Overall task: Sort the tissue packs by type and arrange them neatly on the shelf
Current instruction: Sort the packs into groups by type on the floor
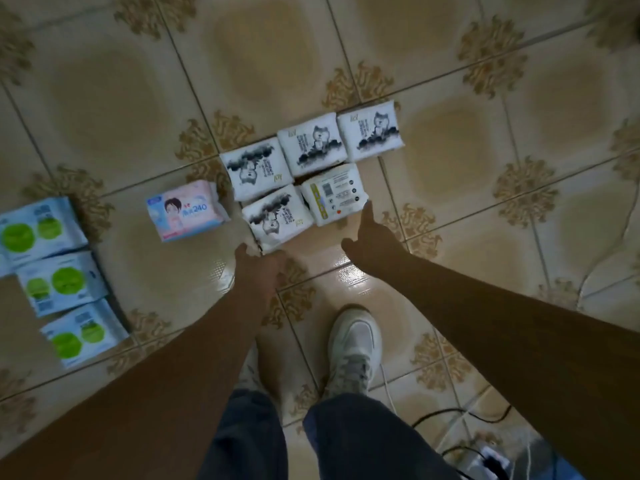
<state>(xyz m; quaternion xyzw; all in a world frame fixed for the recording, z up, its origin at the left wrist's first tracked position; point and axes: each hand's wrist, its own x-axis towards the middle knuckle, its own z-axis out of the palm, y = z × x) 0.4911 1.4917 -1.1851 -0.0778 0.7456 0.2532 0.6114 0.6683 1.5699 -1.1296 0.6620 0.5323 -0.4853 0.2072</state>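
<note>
Several white tissue packs with a black ink dog print (275,218) lie grouped on the tiled floor; one of them lies back side up (333,194). A pink and blue pack marked 240 (185,209) lies just left of them. Three pale blue packs with green circles (62,282) sit in a column at the far left. My left hand (258,265) hovers at the near edge of the closest dog-print pack, holding nothing. My right hand (369,237) has its fingers spread, one fingertip touching the corner of the back-side-up pack. No shelf is in view.
I stand on a glossy beige patterned tile floor (450,140). A white shoe (353,351) and dark trouser legs are below the hands. Black and white cables with a plug block (485,455) lie at the bottom right.
</note>
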